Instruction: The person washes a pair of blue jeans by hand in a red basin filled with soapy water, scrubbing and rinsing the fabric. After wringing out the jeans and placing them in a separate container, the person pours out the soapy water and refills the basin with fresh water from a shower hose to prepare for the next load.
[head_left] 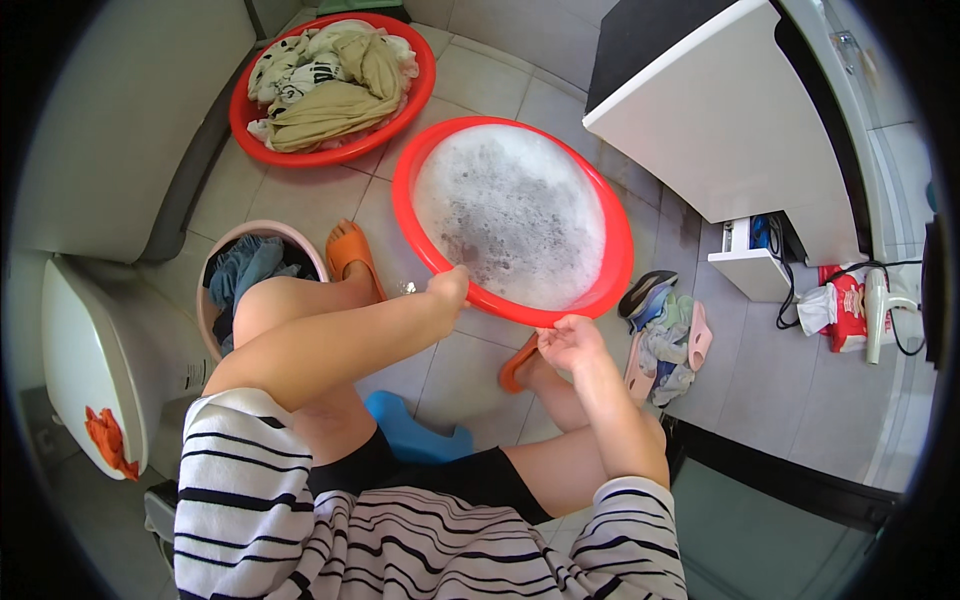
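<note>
Head view: one foamy red basin (618, 252), one laundry-heaped red basin (425, 75). Two grips, left hand (449, 290) and right hand (573, 343), grasp the former's rim.

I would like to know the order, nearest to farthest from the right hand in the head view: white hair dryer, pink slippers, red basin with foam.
Measured from the right hand:
1. Red basin with foam: its rim is right at the fingertips, ahead.
2. Pink slippers: on the floor, to the right.
3. White hair dryer: far right.
</note>
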